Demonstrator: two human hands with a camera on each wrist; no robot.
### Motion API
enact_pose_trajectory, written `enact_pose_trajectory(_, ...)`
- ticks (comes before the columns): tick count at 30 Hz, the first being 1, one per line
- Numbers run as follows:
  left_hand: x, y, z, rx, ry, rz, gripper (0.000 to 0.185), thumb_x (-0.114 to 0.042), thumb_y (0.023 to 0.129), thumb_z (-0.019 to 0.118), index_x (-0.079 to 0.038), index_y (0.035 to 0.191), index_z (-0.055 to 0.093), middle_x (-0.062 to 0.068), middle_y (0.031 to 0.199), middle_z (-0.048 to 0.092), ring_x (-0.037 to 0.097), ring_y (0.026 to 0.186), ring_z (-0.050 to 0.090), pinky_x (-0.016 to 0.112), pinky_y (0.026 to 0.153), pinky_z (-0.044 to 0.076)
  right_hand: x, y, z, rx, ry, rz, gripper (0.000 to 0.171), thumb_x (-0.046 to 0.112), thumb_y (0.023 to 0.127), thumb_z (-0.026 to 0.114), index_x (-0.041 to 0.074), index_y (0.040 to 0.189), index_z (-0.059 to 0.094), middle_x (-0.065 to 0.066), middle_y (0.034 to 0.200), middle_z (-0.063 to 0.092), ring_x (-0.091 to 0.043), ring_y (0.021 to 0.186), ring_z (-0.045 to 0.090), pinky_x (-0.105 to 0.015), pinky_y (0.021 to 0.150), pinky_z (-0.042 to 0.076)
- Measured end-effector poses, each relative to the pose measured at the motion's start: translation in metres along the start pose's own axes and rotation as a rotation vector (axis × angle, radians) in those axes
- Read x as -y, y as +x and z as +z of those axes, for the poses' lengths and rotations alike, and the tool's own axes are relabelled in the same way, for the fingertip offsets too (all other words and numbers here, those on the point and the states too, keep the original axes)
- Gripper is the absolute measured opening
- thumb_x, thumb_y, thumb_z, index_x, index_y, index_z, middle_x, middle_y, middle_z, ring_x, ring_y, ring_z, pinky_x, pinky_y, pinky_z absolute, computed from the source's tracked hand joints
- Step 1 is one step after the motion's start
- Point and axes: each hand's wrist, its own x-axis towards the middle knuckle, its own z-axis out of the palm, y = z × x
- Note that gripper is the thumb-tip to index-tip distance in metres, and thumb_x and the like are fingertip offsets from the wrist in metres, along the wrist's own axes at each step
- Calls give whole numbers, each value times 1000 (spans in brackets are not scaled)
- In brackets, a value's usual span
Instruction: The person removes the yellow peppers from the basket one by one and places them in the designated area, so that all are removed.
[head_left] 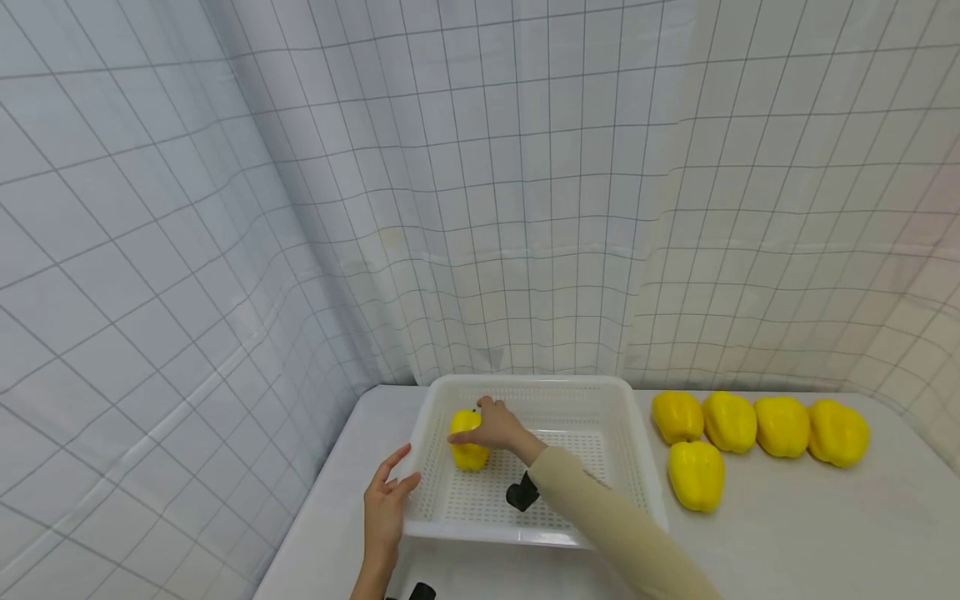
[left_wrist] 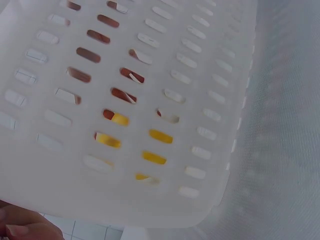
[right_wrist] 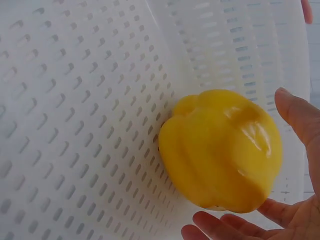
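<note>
A white curtain with a thin grey grid (head_left: pixel 525 208) hangs behind and to the left of a pale grey table (head_left: pixel 825 533). At the near left, the person's left hand (head_left: pixel 384 510) rests against the near left corner of a white perforated plastic basket (head_left: pixel 551 385), fingers straight and thumb spread along the outer wall; in the left wrist view only a fingertip shows below the basket's slotted wall (left_wrist: pixel 210 75), with yellow glimpsed through the slots. Inside the basket, toward its far left part, a glossy yellow bell pepper (head_left: pixel 468 443) lies on the perforated floor. The right hand (head_left: pixel 495 427), in a beige sleeve (head_left: pixel 622 533), reaches in from the near right and lies over the pepper. In the right wrist view the fingers (right_wrist: pixel 300 120) are spread and relaxed around the pepper (right_wrist: pixel 220 150), close beside it; whether they press on it I cannot tell. To the right of the basket, five more yellow bell peppers sit on the table: four in a far row (head_left: pixel 757 423) and one nearer (head_left: pixel 696 475), just beside the basket's right wall.
</note>
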Motion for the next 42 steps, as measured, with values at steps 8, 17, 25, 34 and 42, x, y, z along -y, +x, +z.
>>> enact_pose_trajectory(8,0,1,0,0,-5,5,45,-6,92,56,-9,137,50,22,116,62,30,92,65,30,69,53,-2,3,7,-5,31,30,82,46,74,77,-6,128,44,-20,109,54,-29,92,55,-45,83,48)
enact_pose_trajectory(17,3,1,0,-4,5,12,45,-8,92,56,-9,137,50,21,118,62,30,93,65,30,69,53,-5,4,13,4,25,73,84,46,73,77,-6,127,42,-17,104,57,-27,88,56,-44,80,48)
enact_pose_trajectory(25,2,1,0,-5,4,14,45,-6,92,57,-9,137,50,21,118,61,29,92,65,31,70,53,-9,1,12,14,27,61,81,46,73,76,-7,125,43,-13,98,57,-23,84,55,-41,80,48)
enact_pose_trajectory(34,3,2,-1,-2,-5,3,46,-7,92,57,-10,137,50,20,118,62,27,91,65,30,69,53,-13,-7,6,43,54,50,74,44,72,77,-4,119,45,-10,92,55,-22,81,53,-39,79,47)
enact_pose_trajectory(42,4,3,-1,-7,1,4,46,-6,91,57,-9,137,50,20,116,63,27,89,65,28,68,53,-22,-9,1,51,100,59,68,43,72,77,-1,113,46,-7,90,53,-21,81,52,-38,77,47)
